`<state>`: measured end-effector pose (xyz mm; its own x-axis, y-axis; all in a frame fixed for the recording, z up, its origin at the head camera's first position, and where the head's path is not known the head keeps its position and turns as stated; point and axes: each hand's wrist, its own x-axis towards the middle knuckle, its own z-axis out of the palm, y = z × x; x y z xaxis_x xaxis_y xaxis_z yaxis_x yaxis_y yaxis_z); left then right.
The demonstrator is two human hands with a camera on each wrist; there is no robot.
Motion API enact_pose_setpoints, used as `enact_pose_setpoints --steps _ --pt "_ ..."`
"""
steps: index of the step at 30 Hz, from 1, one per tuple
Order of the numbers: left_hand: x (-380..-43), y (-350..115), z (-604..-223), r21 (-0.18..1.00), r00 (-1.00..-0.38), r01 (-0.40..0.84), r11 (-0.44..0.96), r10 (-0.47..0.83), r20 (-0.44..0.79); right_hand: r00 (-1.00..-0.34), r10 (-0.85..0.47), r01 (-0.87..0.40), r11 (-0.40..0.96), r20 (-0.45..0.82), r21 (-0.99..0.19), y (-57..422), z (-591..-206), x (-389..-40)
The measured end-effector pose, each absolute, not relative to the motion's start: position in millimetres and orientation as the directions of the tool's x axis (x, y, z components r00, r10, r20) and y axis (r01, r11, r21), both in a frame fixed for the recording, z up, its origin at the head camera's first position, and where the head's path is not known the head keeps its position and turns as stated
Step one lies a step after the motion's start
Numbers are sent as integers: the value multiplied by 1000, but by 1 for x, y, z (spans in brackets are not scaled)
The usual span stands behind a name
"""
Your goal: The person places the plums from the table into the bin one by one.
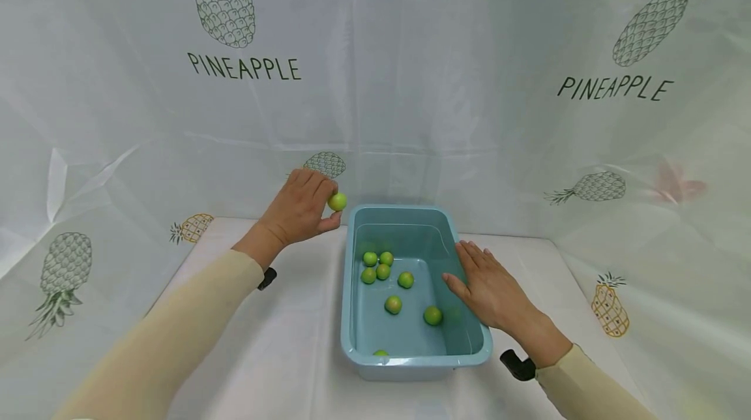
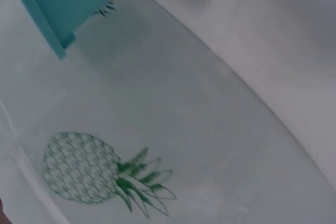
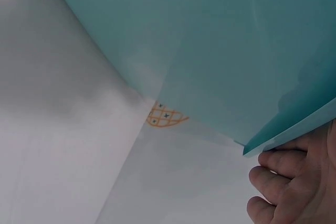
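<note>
Up beside the bin's far left corner, my left hand pinches a small round green fruit, like a lime, between thumb and fingers. A blue plastic bin stands on the table, with several more green fruits spread over its floor. One of them is partly hidden by the near rim. My right hand rests on the bin's right rim, its fingers fairly straight and the thumb over the inner side. From the right wrist, the fingers appear just outside the rim.
A white cloth-covered table lies under the bin. Behind and at both sides hangs a pale sheet printed with pineapples. Dark wrist-worn devices sit below both hands, one by the right wrist. The left wrist view shows mostly sheet and bin wall.
</note>
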<state>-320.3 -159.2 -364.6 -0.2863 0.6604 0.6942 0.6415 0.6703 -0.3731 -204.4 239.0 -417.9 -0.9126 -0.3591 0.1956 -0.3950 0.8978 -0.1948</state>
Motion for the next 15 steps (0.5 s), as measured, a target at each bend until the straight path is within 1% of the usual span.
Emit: enact_pose_setpoints --steps 4,10,15 --pt "-314 -145 -366 -337 -290 715 613 698 655 -912 -359 -396 897 200 -194 239 -419 -205" --pt "-299 -123 -367 -238 -344 804 544 754 560 -915 -354 -389 902 195 -189 240 -419 -205" --pt "-291 -108 -371 -196 -381 837 511 800 463 -917 -349 -384 903 192 -194 240 -420 -205"
